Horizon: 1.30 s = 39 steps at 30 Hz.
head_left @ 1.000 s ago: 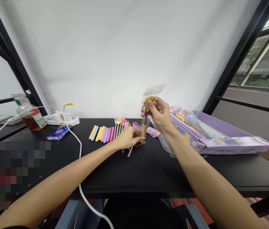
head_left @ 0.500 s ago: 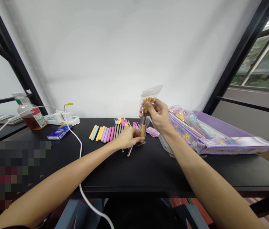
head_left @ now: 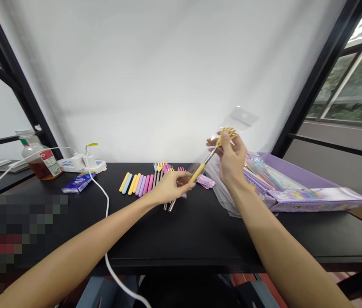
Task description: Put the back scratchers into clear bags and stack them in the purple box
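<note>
A yellow back scratcher (head_left: 207, 159) with a claw head sits inside a clear plastic sleeve (head_left: 241, 116), tilted up to the right. My right hand (head_left: 230, 160) pinches its claw end through the sleeve. My left hand (head_left: 171, 186) grips its yellow handle end low over the black table (head_left: 200, 231). Just behind my left hand lies a row of several more scratchers (head_left: 145, 179) with yellow, blue, purple and pink handles.
A purple box (head_left: 296, 190) of packed scratchers and a stack of clear sleeves (head_left: 224, 199) lie at the right. A small pink card (head_left: 205, 181) lies beside them. At the left stand a bottle (head_left: 36, 160), a white power strip (head_left: 81, 162) with cable and a blue packet (head_left: 78, 182).
My right hand has swung the scratcher's claw end up and to the right, so it now slants instead of standing upright. My left hand kept its hold on the handle.
</note>
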{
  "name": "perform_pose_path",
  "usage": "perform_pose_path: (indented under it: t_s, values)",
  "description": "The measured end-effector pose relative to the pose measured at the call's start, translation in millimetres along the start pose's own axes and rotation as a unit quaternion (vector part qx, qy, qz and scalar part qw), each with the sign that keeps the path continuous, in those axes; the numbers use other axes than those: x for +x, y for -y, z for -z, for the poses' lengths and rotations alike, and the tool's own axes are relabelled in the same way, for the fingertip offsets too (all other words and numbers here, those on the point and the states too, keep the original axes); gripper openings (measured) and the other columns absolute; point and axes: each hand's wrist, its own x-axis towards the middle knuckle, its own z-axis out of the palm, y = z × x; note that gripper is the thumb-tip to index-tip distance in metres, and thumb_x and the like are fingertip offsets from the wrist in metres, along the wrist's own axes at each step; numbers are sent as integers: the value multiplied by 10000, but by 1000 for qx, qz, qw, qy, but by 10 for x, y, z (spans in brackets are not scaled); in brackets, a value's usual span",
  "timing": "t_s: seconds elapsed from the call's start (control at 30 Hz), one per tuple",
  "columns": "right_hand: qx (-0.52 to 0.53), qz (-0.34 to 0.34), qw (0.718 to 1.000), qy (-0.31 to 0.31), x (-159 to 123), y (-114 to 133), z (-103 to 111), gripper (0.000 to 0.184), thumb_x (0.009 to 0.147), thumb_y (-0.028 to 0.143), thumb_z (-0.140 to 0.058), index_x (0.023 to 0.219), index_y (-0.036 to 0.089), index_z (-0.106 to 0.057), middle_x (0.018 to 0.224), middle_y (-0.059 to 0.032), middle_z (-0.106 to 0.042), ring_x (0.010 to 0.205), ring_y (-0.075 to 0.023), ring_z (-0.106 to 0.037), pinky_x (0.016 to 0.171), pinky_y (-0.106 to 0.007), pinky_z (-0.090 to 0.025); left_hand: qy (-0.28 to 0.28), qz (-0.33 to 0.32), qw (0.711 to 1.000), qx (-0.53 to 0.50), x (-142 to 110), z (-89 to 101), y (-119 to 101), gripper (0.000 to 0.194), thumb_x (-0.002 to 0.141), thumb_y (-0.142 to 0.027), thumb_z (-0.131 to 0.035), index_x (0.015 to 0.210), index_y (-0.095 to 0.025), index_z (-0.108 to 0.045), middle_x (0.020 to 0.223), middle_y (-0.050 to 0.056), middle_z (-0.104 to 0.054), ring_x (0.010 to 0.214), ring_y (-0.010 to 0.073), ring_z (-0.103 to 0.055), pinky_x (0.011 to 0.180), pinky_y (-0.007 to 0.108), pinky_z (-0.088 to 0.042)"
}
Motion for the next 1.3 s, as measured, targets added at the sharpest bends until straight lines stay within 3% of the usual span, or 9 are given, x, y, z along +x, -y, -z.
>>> perform_pose_path:
  t_s: [0.17, 0.23, 0.53, 0.7, 0.83, 0.93, 1.1, 1.2, 1.3]
  values:
    - [-16, -65, 994, -89, 147, -112, 254, 419, 742, 565, -758, 863, 187, -626, 643, 9, -675, 449, -67, -498, 410, -185, -336, 11, 64, 988, -138, -21, 133, -76, 475, 734, -242, -806, 1166, -94, -676, 1010, 130, -752, 884, 219, -732, 851, 377, -606]
    - [-4, -90, 992, -84, 151, -127, 289, 441, 707, 571, -778, 853, 187, -618, 622, 17, -664, 385, -52, -414, 385, -195, -295, 14, 91, 980, -176, -30, 151, -97, 462, 722, -271, -827, 1117, -77, -688, 959, 141, -761, 859, 235, -745, 841, 394, -621]
    - [82, -229, 970, 0, 106, -48, 322, 470, 661, 576, -806, 882, 206, -619, 656, 8, -664, 394, -49, -381, 380, -196, -302, 25, 111, 975, -192, -86, 257, -66, 406, 708, -400, -838, 879, -60, -698, 776, 135, -754, 757, 254, -756, 744, 359, -647]
    - [38, -218, 975, 27, 108, -111, 351, 439, 573, 403, -909, 813, 176, -620, 663, 7, -664, 428, -47, -448, 391, -176, -343, 4, 75, 990, -123, -132, 359, -152, 694, 786, -341, -779, 1387, -138, -498, 672, 37, -729, 677, 231, -750, 687, 343, -635]
    - [55, -245, 968, -6, 140, -126, 379, 319, 623, 286, -875, 751, 148, -616, 605, 12, -618, 433, -38, -446, 400, -157, -375, 101, 27, 987, -119, -168, 422, -189, 524, 745, -300, -807, 1208, -148, -615, 970, 117, -765, 955, 265, -741, 877, 382, -607]
    - [51, -273, 960, -31, 159, -105, 402, 226, 687, 223, -824, 728, 135, -620, 559, 26, -566, 419, -30, -417, 388, -143, -369, 138, 2, 982, -132, -176, 423, -187, 560, 675, -244, -854, 1180, -163, -627, 1099, 124, -746, 1071, 265, -704, 963, 395, -570]
    - [54, -293, 955, 0, 111, -93, 376, 216, 704, 215, -825, 733, 140, -625, 513, 55, -485, 425, -40, -426, 380, -137, -369, 62, 14, 993, -99, -171, 333, -180, 317, 851, -374, -699, 1065, -144, -656, 841, 85, -760, 811, 220, -754, 800, 338, -594]
    - [69, -289, 954, 27, 61, -95, 333, 262, 676, 237, -854, 745, 138, -621, 528, 52, -494, 433, -40, -437, 383, -136, -361, 27, 28, 996, -83, -174, 303, -151, 523, 820, -408, -728, 1256, -192, -534, 743, 19, -716, 696, 191, -728, 718, 315, -579]
    - [77, -286, 955, 37, 25, -87, 301, 316, 642, 266, -883, 764, 136, -622, 582, 32, -548, 440, -34, -441, 383, -138, -349, -11, 49, 998, -45, -171, 320, -112, 765, 743, -433, -795, 1396, -269, -432, 922, 30, -693, 760, 175, -707, 722, 306, -561]
